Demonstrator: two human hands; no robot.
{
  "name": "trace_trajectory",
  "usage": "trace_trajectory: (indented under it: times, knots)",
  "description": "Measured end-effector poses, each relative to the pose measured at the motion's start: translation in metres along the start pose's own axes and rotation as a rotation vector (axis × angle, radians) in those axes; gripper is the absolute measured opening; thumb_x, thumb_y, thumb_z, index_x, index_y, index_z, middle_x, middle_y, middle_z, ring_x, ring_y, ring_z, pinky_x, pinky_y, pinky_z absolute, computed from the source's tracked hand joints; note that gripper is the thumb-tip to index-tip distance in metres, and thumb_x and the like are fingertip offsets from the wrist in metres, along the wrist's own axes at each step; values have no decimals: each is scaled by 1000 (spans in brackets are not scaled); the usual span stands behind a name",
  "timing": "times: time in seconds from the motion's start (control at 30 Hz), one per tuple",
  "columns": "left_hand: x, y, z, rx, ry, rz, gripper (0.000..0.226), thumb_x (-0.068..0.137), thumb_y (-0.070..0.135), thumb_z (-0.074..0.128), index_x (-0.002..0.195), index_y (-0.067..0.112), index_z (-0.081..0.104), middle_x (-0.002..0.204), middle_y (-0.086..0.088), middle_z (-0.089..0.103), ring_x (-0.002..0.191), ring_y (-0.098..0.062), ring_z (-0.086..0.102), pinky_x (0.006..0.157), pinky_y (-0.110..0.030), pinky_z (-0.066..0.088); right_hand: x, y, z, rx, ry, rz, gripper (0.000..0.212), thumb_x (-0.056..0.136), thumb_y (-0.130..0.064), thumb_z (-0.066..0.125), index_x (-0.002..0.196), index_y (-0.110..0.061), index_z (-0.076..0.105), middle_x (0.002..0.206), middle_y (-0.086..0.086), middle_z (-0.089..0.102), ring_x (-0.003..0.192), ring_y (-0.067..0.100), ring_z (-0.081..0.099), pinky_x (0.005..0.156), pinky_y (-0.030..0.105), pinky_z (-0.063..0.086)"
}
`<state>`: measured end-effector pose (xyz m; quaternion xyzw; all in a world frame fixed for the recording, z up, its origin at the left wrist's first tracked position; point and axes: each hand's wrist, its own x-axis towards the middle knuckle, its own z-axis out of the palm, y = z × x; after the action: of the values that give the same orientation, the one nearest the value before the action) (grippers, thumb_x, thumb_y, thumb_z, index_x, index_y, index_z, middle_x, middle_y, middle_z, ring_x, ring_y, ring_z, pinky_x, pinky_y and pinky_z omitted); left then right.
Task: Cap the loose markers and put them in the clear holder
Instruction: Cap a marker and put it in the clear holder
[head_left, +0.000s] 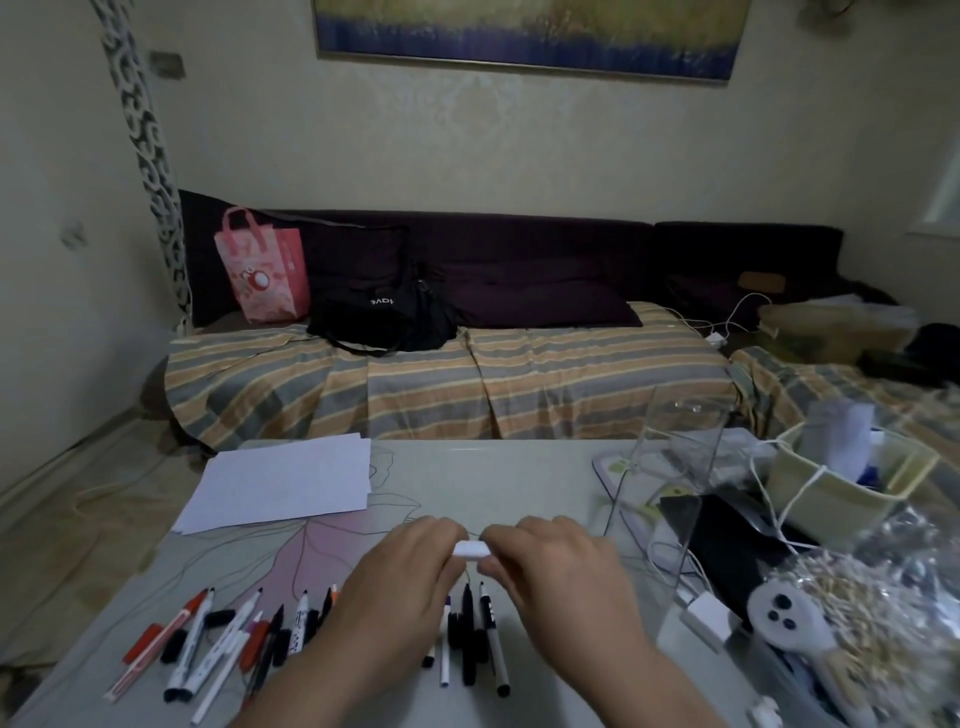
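Note:
My left hand (400, 582) and my right hand (561, 566) meet above the middle of the table, both gripping a white marker (471, 548) held level between them; only its short middle part shows. Whether its cap is on is hidden by my fingers. Several loose markers (228, 639) with red and black caps lie scattered on the table at the near left. More black and white markers (478, 639) lie under my wrists. The clear holder (685, 457) stands upright at the right, beyond my right hand.
White paper sheets (285, 480) lie at the far left of the table (467, 478). At the right are a cream basket (841, 483), a black pouch (727, 551), a white charger (709, 618), cables and plastic bags. A striped sofa (441, 384) stands behind the table.

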<state>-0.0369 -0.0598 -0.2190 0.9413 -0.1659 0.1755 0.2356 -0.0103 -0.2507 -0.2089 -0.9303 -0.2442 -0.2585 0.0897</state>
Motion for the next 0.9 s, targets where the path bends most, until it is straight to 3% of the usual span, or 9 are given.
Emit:
trace_trajectory:
  times: [0.13, 0.23, 0.4, 0.5, 0.6, 0.73, 0.8, 0.9]
  knots:
    - [7, 4, -2, -32, 15, 1, 23, 106, 45, 26, 95, 36, 43, 87, 15, 45, 86, -7, 46, 74, -31, 44, 10, 3, -10, 22, -31, -17, 34, 89, -63, 35, 84, -35, 54, 69, -10, 51, 62, 17, 54, 51, 31, 27]
    - [10, 10, 5, -56, 39, -14, 26, 104, 46, 26, 92, 32, 44, 86, 13, 45, 85, -8, 45, 74, -32, 44, 8, 5, -9, 33, -59, 13, 42, 90, -66, 28, 90, -37, 57, 73, -10, 56, 67, 19, 60, 51, 32, 34]
    - [15, 11, 11, -81, 20, -14, 23, 104, 38, 33, 87, 27, 43, 83, 11, 45, 83, -10, 45, 70, -32, 41, 4, 8, -8, 144, -177, 68, 54, 87, -70, 14, 108, -40, 54, 87, -9, 57, 87, 17, 61, 67, 39, 48]
    - [14, 12, 18, -69, 6, -7, 19, 100, 39, 34, 88, 28, 44, 85, 13, 46, 84, -9, 44, 73, -31, 41, -2, 12, -3, 172, -215, 82, 47, 88, -68, 18, 112, -43, 50, 92, -11, 60, 92, 18, 60, 71, 39, 48]
    - [13, 13, 27, -53, -43, -10, 16, 97, 41, 39, 88, 29, 45, 87, 13, 50, 86, -8, 46, 75, -32, 42, -12, 15, 3, 117, -257, 93, 32, 95, -65, 31, 112, -43, 48, 96, -13, 67, 97, 19, 53, 79, 39, 38]
    - [15, 23, 32, -297, -21, -138, 12, 94, 38, 59, 101, 40, 49, 76, 11, 60, 70, -4, 55, 61, -20, 40, -21, 30, -1, 305, -415, 128, 14, 99, -49, 47, 106, -37, 47, 91, -9, 65, 93, 18, 50, 80, 41, 46]
    - [20, 32, 34, -445, 77, -177, 14, 97, 31, 59, 105, 41, 51, 76, 8, 64, 68, -4, 59, 61, -22, 45, -21, 38, -12, 419, -383, 164, 6, 97, -40, 54, 100, -35, 52, 82, -12, 63, 82, 7, 55, 72, 36, 48]
    - [27, 41, 44, -575, 157, -217, 17, 102, 26, 50, 113, 39, 51, 88, 15, 71, 85, -3, 66, 76, -24, 51, -16, 58, -31, 518, -206, 285, 5, 97, -29, 60, 92, -29, 60, 79, -11, 58, 72, 2, 53, 64, 30, 41]
